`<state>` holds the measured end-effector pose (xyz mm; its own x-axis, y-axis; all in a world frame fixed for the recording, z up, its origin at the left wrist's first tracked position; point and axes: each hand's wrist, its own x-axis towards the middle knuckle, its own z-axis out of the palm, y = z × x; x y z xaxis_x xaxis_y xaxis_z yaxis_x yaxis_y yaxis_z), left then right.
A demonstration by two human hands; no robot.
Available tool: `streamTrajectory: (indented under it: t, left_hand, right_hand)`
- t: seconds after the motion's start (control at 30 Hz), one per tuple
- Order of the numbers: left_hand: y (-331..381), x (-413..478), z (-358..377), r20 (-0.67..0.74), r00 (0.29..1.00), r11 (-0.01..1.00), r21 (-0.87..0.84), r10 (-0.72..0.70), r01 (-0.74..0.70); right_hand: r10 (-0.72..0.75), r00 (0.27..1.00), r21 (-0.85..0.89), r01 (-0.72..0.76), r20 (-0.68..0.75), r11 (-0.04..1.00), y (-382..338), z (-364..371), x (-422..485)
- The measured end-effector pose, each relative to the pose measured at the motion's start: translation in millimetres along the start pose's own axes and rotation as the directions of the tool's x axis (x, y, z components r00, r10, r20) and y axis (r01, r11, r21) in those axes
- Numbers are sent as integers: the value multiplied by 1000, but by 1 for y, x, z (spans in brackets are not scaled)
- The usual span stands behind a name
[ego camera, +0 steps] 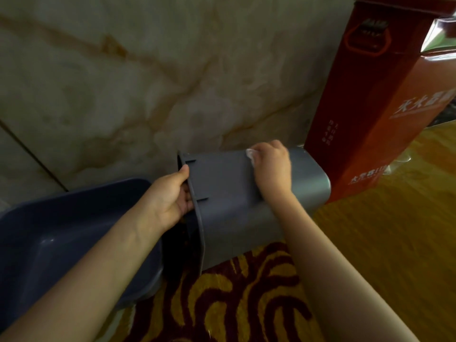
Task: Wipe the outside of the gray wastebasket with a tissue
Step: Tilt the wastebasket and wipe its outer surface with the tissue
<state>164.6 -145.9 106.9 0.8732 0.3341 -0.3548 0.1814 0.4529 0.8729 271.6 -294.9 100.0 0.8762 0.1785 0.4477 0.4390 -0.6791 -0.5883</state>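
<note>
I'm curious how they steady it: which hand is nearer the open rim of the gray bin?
Left. The left hand grips the rim of the gray wastebasket, thumb outside. The right hand presses the tissue on the outer wall, nearer its base.

The gray wastebasket (pixel 229 193) looks like plain moulded plastic, smooth with a dull satin sheen, and there are thin raised ribs just under its rim. The tissue (pixel 250 154) is white soft paper, crumpled, only a bit of it showing. At lower left of the frame the blue basin (pixel 61 233) is plastic too, smooth and a touch glossier, with a small bright glint on its inner wall. The wall (pixel 148 70) across the top looks like polished marble-patterned tile, beige with brown veins. The red box (pixel 365 114) at upper right is glossy printed cardboard. The carpet (pixel 246 304) at the bottom is patterned yellow and maroon pile, matt and fuzzy.
</note>
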Motion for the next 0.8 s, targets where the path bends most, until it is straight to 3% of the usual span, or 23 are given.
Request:
streamTrajectory:
  t: [0.13, 0.2, 0.33, 0.4, 0.47, 0.57, 0.63, 0.8]
  left_hand:
    - [1, 1, -1, 17, 1000, 1000, -5, 2, -2]
    - [3, 1, -1, 32, 999, 1000, -1, -11, 11]
    - [13, 4, -3, 69, 996, 998, -2, -59, 59]
    - [15, 5, -4, 62, 995, 997, 2, -83, 83]
    - [15, 6, -4, 56, 994, 995, 16, -99, 98]
    - [17, 8, -5, 55, 993, 994, 15, -105, 105]
    - [18, 8, -5, 61, 992, 994, 1, -107, 107]
    - [16, 5, -8, 84, 987, 990, -9, -137, 138]
  right_hand:
    - [261, 960, -123, -272, -99, 955, 50, -19, 20]
    - [357, 925, -103, -371, -131, 923, 64, -26, 27]
    - [404, 906, -28, -410, -126, 912, 67, -30, 28]
    - [351, 924, 19, -353, -152, 936, 54, -34, 21]
    - [180, 965, 83, -167, -190, 982, 29, -35, 8]
    - [-96, 995, 217, 100, -30, 971, -26, -16, -22]
    - [-162, 982, 304, 125, 102, 945, -50, -1, -37]
    - [-218, 964, 378, 148, 149, 914, -68, 9, -46]
